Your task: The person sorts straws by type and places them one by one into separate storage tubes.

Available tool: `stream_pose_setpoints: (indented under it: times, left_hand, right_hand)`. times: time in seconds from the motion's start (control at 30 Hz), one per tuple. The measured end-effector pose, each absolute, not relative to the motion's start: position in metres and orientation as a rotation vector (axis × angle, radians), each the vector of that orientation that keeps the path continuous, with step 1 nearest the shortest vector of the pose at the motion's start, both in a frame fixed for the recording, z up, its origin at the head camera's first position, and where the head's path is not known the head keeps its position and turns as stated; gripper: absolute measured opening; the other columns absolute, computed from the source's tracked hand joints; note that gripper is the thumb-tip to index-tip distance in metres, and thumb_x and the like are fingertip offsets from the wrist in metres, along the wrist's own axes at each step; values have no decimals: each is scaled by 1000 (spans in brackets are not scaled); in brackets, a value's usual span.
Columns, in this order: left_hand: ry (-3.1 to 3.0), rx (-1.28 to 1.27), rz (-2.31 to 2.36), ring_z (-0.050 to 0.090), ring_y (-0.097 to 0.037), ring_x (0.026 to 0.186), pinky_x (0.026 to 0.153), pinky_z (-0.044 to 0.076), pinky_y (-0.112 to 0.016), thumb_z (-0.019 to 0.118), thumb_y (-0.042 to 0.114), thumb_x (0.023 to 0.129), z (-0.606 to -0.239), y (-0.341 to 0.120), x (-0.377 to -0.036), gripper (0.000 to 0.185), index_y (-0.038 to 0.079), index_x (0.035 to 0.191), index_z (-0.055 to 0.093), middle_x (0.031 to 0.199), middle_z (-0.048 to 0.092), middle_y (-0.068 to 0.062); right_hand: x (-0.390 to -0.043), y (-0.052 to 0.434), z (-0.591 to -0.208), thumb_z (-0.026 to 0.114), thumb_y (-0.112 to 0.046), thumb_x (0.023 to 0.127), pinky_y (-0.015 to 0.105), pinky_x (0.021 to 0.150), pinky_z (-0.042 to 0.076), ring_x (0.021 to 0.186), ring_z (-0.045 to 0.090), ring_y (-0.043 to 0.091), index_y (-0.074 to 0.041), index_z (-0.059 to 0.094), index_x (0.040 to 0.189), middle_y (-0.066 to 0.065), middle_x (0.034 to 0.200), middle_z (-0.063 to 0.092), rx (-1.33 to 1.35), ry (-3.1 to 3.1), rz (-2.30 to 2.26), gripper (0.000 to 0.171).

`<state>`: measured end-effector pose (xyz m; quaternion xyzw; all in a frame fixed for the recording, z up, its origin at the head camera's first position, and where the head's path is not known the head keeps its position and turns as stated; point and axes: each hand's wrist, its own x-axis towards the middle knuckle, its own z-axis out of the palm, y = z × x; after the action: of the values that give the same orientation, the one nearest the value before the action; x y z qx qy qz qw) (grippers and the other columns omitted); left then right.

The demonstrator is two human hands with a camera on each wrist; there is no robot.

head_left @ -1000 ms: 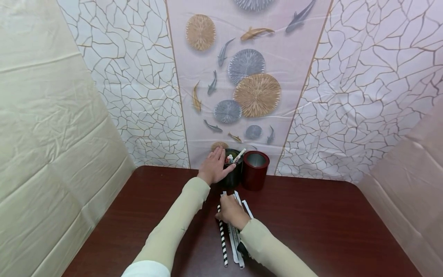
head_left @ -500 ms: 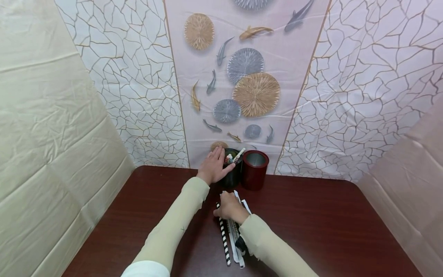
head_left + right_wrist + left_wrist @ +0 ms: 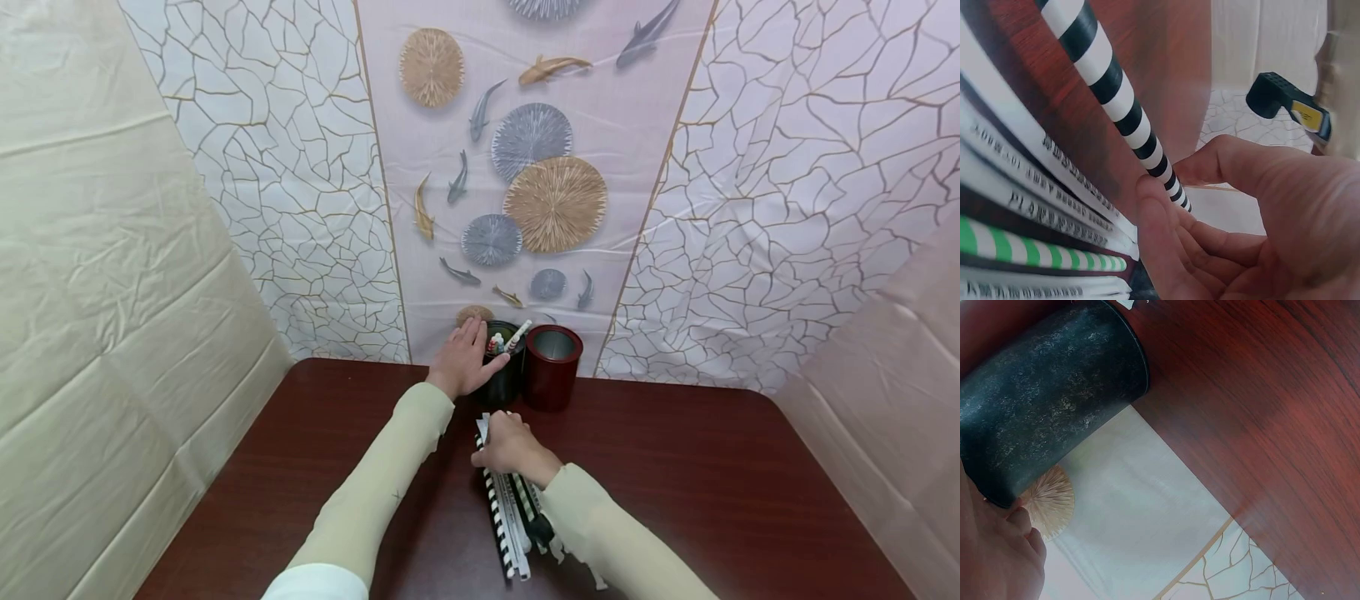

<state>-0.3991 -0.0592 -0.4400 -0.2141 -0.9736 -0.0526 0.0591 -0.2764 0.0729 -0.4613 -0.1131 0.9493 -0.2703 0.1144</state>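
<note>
My left hand point(image 3: 467, 358) holds a black cup point(image 3: 504, 382) at the back of the table, fingers behind it and thumb across its front. Striped straws point(image 3: 516, 337) stick out of that cup. The left wrist view shows the speckled black cup point(image 3: 1054, 406) with my fingertips point(image 3: 1019, 515) at its rim. Nearer to me, my right hand point(image 3: 507, 442) grips a bundle of paper straws point(image 3: 510, 517) lying on the table. In the right wrist view my fingers point(image 3: 1166, 250) curl round a black-and-white striped straw point(image 3: 1110, 81), beside printed wrapped straws point(image 3: 1029, 197) and a green-striped one point(image 3: 1029, 249).
A dark red cup point(image 3: 552, 367) with a metal lining stands right of the black cup, touching or nearly touching it. The dark wooden table point(image 3: 712, 483) ends at patterned cloth walls point(image 3: 787, 208) behind and on both sides.
My right hand has gathered the loose straws into one tight bundle and shifted slightly right. The left hand has stayed on the black cup.
</note>
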Motion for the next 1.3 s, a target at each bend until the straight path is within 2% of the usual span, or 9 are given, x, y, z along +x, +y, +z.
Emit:
stream_pose_setpoints:
  times: [0.1, 0.23, 0.3, 0.4, 0.53, 0.7, 0.93, 1.1, 1.3]
  left_hand:
    - [-2953, -649, -157, 15, -28, 167, 136, 18, -42, 27, 69, 109, -439, -59, -399, 90, 1, 168, 20, 178, 16, -16]
    - [-2961, -642, -150, 13, -28, 167, 136, 17, -42, 26, 69, 109, -440, -59, -400, 90, 2, 169, 18, 178, 14, -15]
    - [-2964, -642, -149, 13, -28, 167, 136, 17, -42, 26, 69, 109, -440, -59, -401, 91, 2, 169, 18, 178, 14, -15]
    - [-2960, -649, -159, 13, -29, 167, 136, 18, -43, 27, 68, 109, -440, -59, -401, 90, 1, 169, 18, 178, 14, -16]
    - [-2958, -654, -171, 13, -29, 167, 136, 18, -43, 28, 66, 109, -439, -60, -400, 89, 1, 168, 18, 178, 13, -17]
    - [-2972, -656, -160, 11, -28, 167, 136, 16, -42, 25, 69, 109, -437, -61, -397, 90, 2, 169, 16, 179, 11, -16]
    - [-2972, -650, -163, 10, -28, 167, 136, 16, -42, 25, 69, 109, -435, -61, -396, 90, 3, 169, 15, 179, 10, -16]
    - [-2973, -650, -151, 10, -28, 167, 136, 16, -41, 24, 70, 108, -435, -61, -396, 91, 3, 169, 15, 179, 10, -16]
    - [-2977, -657, -142, 9, -28, 167, 136, 15, -41, 23, 71, 108, -436, -61, -397, 91, 4, 169, 15, 179, 10, -15]
  right_hand:
    - [-273, 80, -456, 83, -18, 88, 30, 55, 43, 56, 52, 21, -14, 57, 48, -2, 44, 46, -354, 2774, -818, 48]
    - [-270, 90, -451, 82, -18, 89, 25, 46, 34, 41, 37, 12, -19, 49, 42, -8, 40, 38, -390, 2782, -835, 57]
    - [-269, 95, -448, 81, -17, 89, 24, 44, 30, 38, 29, 10, -20, 45, 41, -10, 39, 35, -415, 2794, -839, 60]
    - [-268, 104, -443, 79, -14, 89, 23, 45, 28, 37, 28, 7, -21, 45, 41, -10, 39, 33, -437, 2817, -847, 59]
    - [-268, 115, -435, 78, -12, 88, 22, 47, 31, 40, 33, 7, -17, 53, 43, -11, 40, 38, -452, 2851, -860, 51]
    - [-270, 129, -423, 77, -12, 89, 23, 52, 39, 46, 45, 8, -11, 71, 57, -8, 48, 54, -453, 2893, -882, 33]
    - [-276, 148, -402, 78, -15, 90, 29, 61, 57, 63, 68, 9, -9, 78, 84, -1, 75, 77, -379, 2962, -1024, 9]
    - [-280, 157, -386, 76, -16, 91, 35, 71, 62, 74, 74, 13, -6, 80, 93, 4, 84, 80, -427, 3068, -1106, 11]
    - [-285, 162, -362, 74, -14, 90, 35, 71, 62, 76, 76, 18, -3, 78, 95, 9, 86, 80, -531, 3224, -1244, 13]
